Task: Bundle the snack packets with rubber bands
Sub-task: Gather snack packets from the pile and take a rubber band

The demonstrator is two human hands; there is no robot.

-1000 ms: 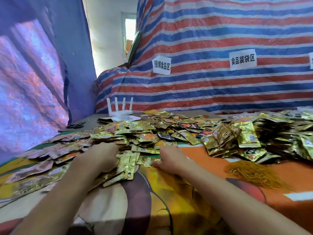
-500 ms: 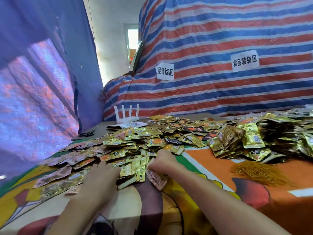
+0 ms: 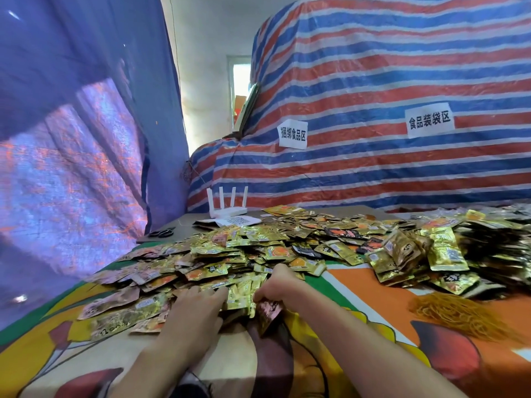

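A red, blue and white striped tarpaulin (image 3: 373,67) fills the upper right of the frame, and a translucent blue plastic sheet (image 3: 71,110) hangs across the left. Below them lies a table under a bright orange, green and yellow printed cloth (image 3: 359,288). A wide heap of gold foil snack packets (image 3: 287,242) covers the cloth from centre left to the right edge. A loose pile of yellow-orange rubber bands (image 3: 457,314) lies at lower right, apart from the heap. At bottom centre the left hand (image 3: 198,308) rests flat on the packets at the heap's near edge, fingers straight. Just beside it the right hand (image 3: 275,285) curls its fingers around a tilted pinkish foil packet (image 3: 268,310). Behind the heap stand a white four-antenna router (image 3: 228,206) and black scissors (image 3: 161,232).
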